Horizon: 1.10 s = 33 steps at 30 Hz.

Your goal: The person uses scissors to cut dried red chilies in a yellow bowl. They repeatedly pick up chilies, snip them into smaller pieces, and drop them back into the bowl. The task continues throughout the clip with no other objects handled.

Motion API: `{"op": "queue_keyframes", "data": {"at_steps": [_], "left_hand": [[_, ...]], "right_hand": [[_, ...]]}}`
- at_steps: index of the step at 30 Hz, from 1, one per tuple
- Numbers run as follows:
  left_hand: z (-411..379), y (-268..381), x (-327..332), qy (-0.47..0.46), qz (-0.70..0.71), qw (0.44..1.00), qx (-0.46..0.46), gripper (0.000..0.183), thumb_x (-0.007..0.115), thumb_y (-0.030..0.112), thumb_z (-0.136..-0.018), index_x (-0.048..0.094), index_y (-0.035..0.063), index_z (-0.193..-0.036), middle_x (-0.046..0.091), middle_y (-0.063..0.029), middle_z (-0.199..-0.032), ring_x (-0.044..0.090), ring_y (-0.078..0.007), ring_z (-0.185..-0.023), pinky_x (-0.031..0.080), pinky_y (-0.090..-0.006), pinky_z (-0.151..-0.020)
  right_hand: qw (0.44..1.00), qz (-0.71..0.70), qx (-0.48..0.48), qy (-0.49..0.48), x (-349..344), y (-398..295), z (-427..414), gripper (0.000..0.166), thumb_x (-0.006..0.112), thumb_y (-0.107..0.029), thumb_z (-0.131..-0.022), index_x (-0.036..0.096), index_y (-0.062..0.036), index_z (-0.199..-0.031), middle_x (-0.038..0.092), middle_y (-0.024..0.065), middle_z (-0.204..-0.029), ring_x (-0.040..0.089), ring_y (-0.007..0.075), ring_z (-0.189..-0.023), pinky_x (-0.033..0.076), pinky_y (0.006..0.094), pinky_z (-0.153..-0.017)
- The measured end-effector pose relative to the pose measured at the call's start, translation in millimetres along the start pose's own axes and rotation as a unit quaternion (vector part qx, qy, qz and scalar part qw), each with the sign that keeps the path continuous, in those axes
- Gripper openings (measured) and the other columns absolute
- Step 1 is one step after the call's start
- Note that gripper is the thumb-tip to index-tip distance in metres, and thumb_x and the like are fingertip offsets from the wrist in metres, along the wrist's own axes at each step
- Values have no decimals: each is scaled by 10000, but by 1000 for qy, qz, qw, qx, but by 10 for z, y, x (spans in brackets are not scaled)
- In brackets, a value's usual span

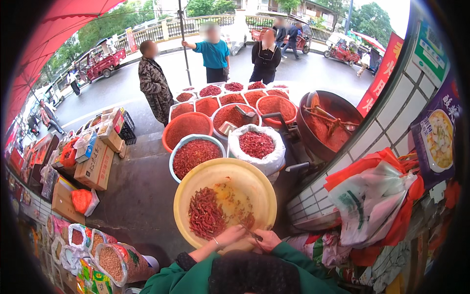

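Note:
A large yellow plastic basin (pixel 257 187) lies before me, with a heap of dried red chilies (pixel 207 215) on its left side and scattered chili bits and seeds (pixel 235 205) on its right. My left hand (pixel 233 235) is over the basin's near edge, fingers closed at the tip of some thin item, perhaps chilies or a blade; I cannot tell. My right hand (pixel 266 239), close beside it, is closed on the handles of what look like dark metal scissors (pixel 256 236). The hands nearly touch.
Beyond the basin stand a blue-rimmed tub of crushed chili (pixel 198 156), a white sack of chili pieces (pixel 257 144) and several tubs of chili powder. A large dark pan (pixel 326 125) is at right. Cartons (pixel 95 163) and sacks line the left. Several people stand beyond the stall.

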<state>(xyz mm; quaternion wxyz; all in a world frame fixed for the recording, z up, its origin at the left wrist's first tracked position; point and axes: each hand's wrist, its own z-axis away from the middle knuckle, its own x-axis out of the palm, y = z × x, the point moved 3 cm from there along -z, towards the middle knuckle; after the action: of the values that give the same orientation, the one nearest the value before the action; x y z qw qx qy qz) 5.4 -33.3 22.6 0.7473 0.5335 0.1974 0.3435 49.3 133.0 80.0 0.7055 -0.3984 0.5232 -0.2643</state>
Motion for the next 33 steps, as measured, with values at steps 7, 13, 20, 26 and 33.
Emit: {"op": "queue_keyframes", "data": {"at_steps": [7,13,20,26,33], "left_hand": [[4,36,-39,-63,5,997,-33,200,478,254,-929,551,81,-861,461,60,-688,359,-47,-571,311,-188,-511],[-20,-130,-35,-11,126,991,-43,200,452,270,-941,524,87,-902,483,44,-771,405,-55,-652,350,-204,-573],[-107,-128,-48,48,289,956,-7,201,400,247,-971,490,72,-928,464,14,-776,358,-63,-625,332,-193,-551],[-82,-103,21,56,287,956,-10,177,406,232,-968,487,80,-928,463,15,-767,377,-62,-624,316,-168,-527],[-123,-119,38,97,294,950,26,141,402,218,-969,466,99,-931,471,32,-781,410,-57,-659,352,-199,-559]], "right_hand": [[993,117,-5,-23,114,230,-5,400,577,-477,-809,585,-151,-1040,626,153,-763,601,370,-691,481,448,-611],[994,106,9,29,163,266,7,340,634,-415,-784,561,-88,-842,592,167,-695,583,381,-672,461,440,-577],[999,9,28,34,67,153,8,343,644,-374,-791,570,-46,-857,571,195,-730,573,386,-704,446,421,-596],[999,29,35,5,94,202,-36,375,599,-447,-815,591,-95,-944,612,185,-842,600,349,-763,472,394,-665],[998,27,48,12,157,202,-49,362,613,-404,-815,595,-89,-993,616,180,-818,610,346,-751,478,398,-640]]}}
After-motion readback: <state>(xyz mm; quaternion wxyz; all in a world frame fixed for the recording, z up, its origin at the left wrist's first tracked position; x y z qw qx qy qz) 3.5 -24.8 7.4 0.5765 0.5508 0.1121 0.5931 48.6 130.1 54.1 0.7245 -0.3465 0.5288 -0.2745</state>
